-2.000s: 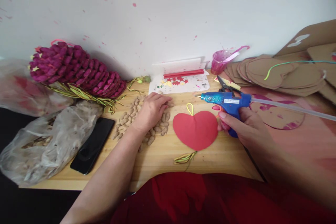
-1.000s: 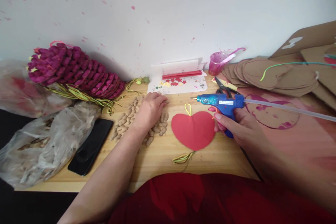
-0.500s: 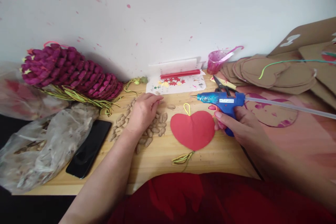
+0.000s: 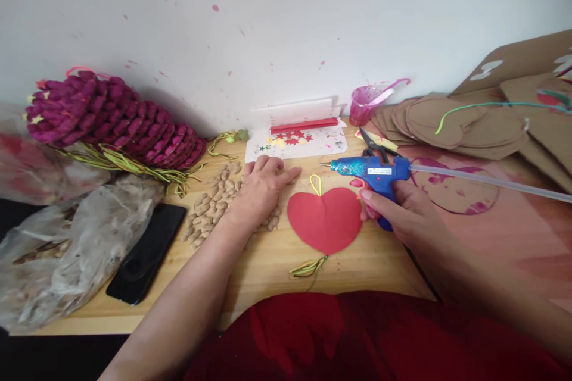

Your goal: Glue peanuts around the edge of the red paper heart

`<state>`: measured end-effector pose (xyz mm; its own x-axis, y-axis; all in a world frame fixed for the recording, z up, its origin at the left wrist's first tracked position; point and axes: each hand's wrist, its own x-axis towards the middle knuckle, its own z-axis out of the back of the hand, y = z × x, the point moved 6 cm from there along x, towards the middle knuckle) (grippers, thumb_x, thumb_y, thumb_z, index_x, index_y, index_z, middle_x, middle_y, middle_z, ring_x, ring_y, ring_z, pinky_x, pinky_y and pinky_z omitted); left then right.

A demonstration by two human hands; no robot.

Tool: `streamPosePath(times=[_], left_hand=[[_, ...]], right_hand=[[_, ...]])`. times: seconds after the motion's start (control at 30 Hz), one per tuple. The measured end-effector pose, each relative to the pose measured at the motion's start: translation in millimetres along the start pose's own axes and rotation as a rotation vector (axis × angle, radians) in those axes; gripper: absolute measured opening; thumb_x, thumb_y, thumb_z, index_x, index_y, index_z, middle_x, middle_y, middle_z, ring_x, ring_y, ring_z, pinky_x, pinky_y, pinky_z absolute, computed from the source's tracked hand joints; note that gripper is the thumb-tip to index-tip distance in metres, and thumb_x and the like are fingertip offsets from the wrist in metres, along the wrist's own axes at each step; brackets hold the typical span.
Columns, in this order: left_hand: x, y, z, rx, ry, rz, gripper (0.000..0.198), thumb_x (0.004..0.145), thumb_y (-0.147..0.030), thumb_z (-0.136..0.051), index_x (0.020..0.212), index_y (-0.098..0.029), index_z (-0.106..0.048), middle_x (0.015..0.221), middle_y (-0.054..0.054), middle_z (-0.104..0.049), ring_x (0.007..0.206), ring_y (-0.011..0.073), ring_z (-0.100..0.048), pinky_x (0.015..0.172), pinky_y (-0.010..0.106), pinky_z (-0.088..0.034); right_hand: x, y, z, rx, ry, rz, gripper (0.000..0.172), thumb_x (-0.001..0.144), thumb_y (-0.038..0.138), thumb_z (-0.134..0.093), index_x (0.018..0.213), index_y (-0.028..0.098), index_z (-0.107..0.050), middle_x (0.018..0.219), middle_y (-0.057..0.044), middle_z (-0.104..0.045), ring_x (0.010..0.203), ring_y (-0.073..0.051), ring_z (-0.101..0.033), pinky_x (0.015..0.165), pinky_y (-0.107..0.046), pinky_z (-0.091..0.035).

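A red paper heart (image 4: 325, 220) with a yellow loop at its top and yellow-green strings at its tip lies on the wooden table (image 4: 272, 262). My right hand (image 4: 395, 208) grips a blue glue gun (image 4: 370, 174) just right of the heart, nozzle pointing left, a clear glue stick trailing right. My left hand (image 4: 261, 187) lies palm down on a scatter of peanut shells (image 4: 210, 208) left of the heart, fingers stretched flat toward it.
A black phone (image 4: 145, 253) and plastic bags (image 4: 58, 250) sit at the left. Purple shell ornaments (image 4: 111, 119) line the wall. Star stickers on a sheet (image 4: 297, 141), a pink cup (image 4: 364, 104), scissors (image 4: 375, 141) and cardboard hearts (image 4: 465, 122) lie behind and right.
My left hand has slid right over the peanut shells toward the heart, fingers stretching out. The glue gun has shifted slightly left; the view has drifted a little.
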<state>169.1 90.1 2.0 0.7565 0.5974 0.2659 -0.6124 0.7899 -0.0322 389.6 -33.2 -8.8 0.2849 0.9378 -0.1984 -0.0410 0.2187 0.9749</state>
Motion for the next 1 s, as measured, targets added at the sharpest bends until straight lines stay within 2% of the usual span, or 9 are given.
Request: streamPosePath(times=[0.1,0.3,0.57,0.67,0.8,1.0], left_hand=[[-1.3,8.4,2.2,-0.042,-0.048,0.033,0.046,0.096,-0.006,-0.048,0.125,-0.032,-0.073,0.117,0.01,-0.067,0.111,0.0292,-0.053,0.09,0.047,-0.043],[0.3,26.8,10.7,-0.214,-0.193,0.168,0.024,0.096,-0.017,-0.057,0.107,-0.022,-0.077,0.101,0.009,-0.072,0.101,0.0262,-0.06,0.092,0.046,-0.047],[5.5,16.3,2.2,-0.132,-0.124,0.102,0.029,0.099,-0.016,-0.056,0.112,-0.03,-0.078,0.108,0.009,-0.071,0.107,0.0276,-0.056,0.088,0.045,-0.043],[5.3,17.9,3.5,-0.148,-0.146,0.128,0.023,0.098,-0.018,-0.059,0.105,-0.028,-0.079,0.104,0.008,-0.072,0.105,0.0272,-0.057,0.09,0.045,-0.044],[6.1,17.5,6.0,-0.162,-0.147,0.136,0.017,0.095,-0.017,-0.064,0.102,-0.024,-0.077,0.102,0.009,-0.072,0.104,0.0275,-0.058,0.089,0.045,-0.044],[7.8,17.1,8.4,-0.188,-0.06,0.157,0.018,0.095,-0.017,-0.063,0.104,-0.024,-0.077,0.104,0.008,-0.073,0.103,0.0282,-0.059,0.087,0.044,-0.043]], right_hand=[[0.2,-1.5,1.7,0.0,-0.005,-0.001,0.042,0.082,0.057,-0.077,0.07,0.021,-0.059,0.061,0.0,-0.063,0.062,-0.017,-0.06,0.063,-0.033,-0.043],[2.6,-5.3,3.5,-0.005,-0.002,0.009,0.044,0.081,0.059,-0.077,0.071,0.021,-0.058,0.062,0.0,-0.062,0.062,-0.017,-0.06,0.063,-0.033,-0.043],[1.8,-1.8,1.8,-0.019,-0.008,0.009,0.043,0.082,0.056,-0.078,0.069,0.021,-0.059,0.06,0.0,-0.062,0.061,-0.017,-0.06,0.061,-0.032,-0.042],[2.7,-3.3,2.9,-0.007,-0.011,0.015,0.041,0.082,0.056,-0.078,0.071,0.021,-0.06,0.06,0.0,-0.062,0.06,-0.018,-0.06,0.058,-0.032,-0.04],[4.3,-4.0,4.2,-0.012,-0.029,0.025,0.042,0.082,0.056,-0.078,0.069,0.021,-0.059,0.061,0.0,-0.063,0.061,-0.018,-0.061,0.062,-0.032,-0.044],[5.2,-0.2,3.7,-0.002,-0.072,0.012,0.04,0.078,0.054,-0.081,0.067,0.022,-0.059,0.057,0.002,-0.06,0.058,-0.017,-0.061,0.058,-0.031,-0.043]])
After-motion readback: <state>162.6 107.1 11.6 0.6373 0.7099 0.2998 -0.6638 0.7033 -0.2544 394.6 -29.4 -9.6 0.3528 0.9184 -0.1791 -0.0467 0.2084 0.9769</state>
